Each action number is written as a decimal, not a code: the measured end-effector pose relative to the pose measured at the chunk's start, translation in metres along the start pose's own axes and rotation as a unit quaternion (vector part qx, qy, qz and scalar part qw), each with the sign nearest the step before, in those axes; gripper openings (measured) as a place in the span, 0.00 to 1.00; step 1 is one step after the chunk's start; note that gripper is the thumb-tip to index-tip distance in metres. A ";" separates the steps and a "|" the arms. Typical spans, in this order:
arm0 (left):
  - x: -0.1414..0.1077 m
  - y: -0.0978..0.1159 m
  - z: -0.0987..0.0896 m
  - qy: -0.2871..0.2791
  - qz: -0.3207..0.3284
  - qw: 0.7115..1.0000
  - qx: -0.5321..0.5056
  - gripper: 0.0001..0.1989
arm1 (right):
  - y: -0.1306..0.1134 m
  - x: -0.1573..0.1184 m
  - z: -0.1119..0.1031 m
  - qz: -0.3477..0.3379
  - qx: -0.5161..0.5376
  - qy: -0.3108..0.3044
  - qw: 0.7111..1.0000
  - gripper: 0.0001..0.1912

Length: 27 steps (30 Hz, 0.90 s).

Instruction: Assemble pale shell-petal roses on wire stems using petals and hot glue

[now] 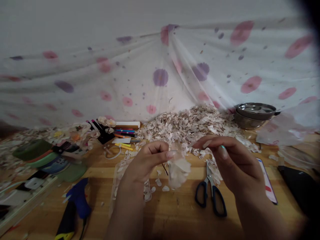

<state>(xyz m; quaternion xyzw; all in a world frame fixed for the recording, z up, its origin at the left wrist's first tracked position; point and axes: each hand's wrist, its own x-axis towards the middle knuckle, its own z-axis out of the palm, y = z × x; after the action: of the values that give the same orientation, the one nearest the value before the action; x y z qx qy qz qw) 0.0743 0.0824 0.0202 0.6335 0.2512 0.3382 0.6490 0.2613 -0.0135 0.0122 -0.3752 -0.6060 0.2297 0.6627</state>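
Note:
My left hand (155,156) is closed in a pinch near the middle of the view, holding a white petalled flower (179,173) that hangs below its fingertips. A thin dark stem (165,169) shows beside the flower. To the right, my right hand (228,158) is raised with its thumb and fingers close together; whatever lies between its fingertips, if anything, is too small to make out. Scissors (210,191) with dark blue handles lie partly spread on the wooden table between the two hands. Loose pale petals (165,188) are scattered under the flower.
A large heap of pale flakes (185,123) lies along the back. At left are a blue glue gun (79,200), stacked tape rolls (53,163), a power strip (25,200) and pens (125,131). Metal bowls (255,115) and a phone (266,181) sit at right.

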 end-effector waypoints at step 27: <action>-0.031 0.025 0.002 -0.044 0.025 0.986 0.157 0.15 | -0.004 -0.008 0.017 -0.171 -0.006 -0.205 0.964 0.20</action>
<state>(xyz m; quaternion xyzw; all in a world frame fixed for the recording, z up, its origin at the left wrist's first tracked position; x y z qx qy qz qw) 0.0525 0.0570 0.0415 0.7480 0.2561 0.2824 0.5432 0.2433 -0.0184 0.0095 -0.2152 -0.7855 0.1811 0.5512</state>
